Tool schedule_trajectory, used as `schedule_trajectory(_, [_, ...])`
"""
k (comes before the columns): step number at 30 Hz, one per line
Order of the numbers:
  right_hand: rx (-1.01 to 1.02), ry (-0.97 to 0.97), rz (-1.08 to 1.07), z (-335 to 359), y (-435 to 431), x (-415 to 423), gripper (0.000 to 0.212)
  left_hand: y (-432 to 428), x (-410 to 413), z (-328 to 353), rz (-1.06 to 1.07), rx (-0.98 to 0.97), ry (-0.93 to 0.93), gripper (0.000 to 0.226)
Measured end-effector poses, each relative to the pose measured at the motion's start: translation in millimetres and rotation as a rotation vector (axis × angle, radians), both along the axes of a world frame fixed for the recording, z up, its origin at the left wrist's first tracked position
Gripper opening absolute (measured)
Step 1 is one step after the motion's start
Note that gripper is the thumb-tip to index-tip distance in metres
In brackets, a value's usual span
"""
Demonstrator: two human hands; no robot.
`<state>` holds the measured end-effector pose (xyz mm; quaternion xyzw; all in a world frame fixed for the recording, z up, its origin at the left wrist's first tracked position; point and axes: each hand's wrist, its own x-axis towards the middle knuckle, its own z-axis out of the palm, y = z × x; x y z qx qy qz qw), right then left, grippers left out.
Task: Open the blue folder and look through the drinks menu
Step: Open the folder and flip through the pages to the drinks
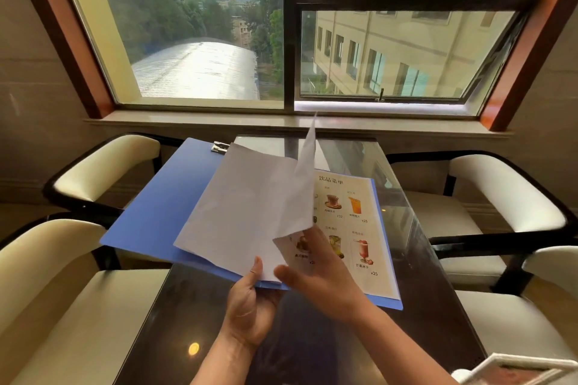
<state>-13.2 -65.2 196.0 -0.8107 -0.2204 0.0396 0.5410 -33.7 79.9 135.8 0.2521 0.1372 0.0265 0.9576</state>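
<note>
The blue folder [162, 206] lies open, held above the dark glass table [438, 275]. My left hand [250, 303] grips its near edge at the spine, thumb on top of the paper. A white menu page [247, 209] is lifted and curling over toward the left, its blank back facing me. My right hand [325, 278] pinches that page's lower corner. Under it, the right side shows a drinks menu sheet [359, 228] with pictures of drinks and prices. A metal clip [219, 147] sits at the folder's far left edge.
Cream-cushioned chairs with black frames stand on both sides, at left [103, 162] and at right [506, 191]. A large window [289, 40] with a stone sill is straight ahead. A white-framed object [516, 372] pokes in at the bottom right corner.
</note>
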Motion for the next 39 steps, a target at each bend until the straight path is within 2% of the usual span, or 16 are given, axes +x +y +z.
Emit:
schedule_trajectory(2, [-0.174, -0.117, -0.037, -4.4, 4.0, 0.7, 0.097, -0.4, -1.9, 3.9, -0.056, 0.001, 0.020, 0.048])
schedule_trajectory(5, [-0.265, -0.205, -0.076, -12.9, 8.4, 1.9, 0.095, -0.3, -3.1, 5.7, -0.069, 0.011, 0.026, 0.045])
schedule_trajectory(19, [-0.327, -0.261, -0.099, -14.0, 18.4, 2.7, 0.078, -1.9, -2.9, -0.1, -0.026, -0.107, -0.046, 0.043])
schedule_trajectory(27, [-0.369, -0.255, -0.053, -12.6, 26.9, 7.3, 0.078, -3.1, 1.5, -0.8, -0.126, -0.058, -0.122, 0.042])
schedule_trajectory(29, [-0.384, -0.269, -0.033, -13.6, 28.6, 8.4, 0.071, -2.4, 1.4, 0.5, -0.170, -0.071, -0.133, 0.050])
schedule_trajectory(34, [-0.422, -0.298, 0.019, -15.0, 30.2, 11.8, 0.056, 1.0, -0.3, 5.9, -0.278, -0.111, -0.069, 0.099])
schedule_trajectory(36, [-0.394, -0.266, 0.021, -14.3, 30.1, 13.2, 0.057, -1.6, -0.8, 11.5, -0.276, -0.097, -0.078, 0.097])
schedule_trajectory(39, [-0.419, -0.283, 0.035, -16.6, 29.6, 13.5, 0.052, -9.5, -2.4, 18.9, -0.222, -0.052, -0.111, 0.081])
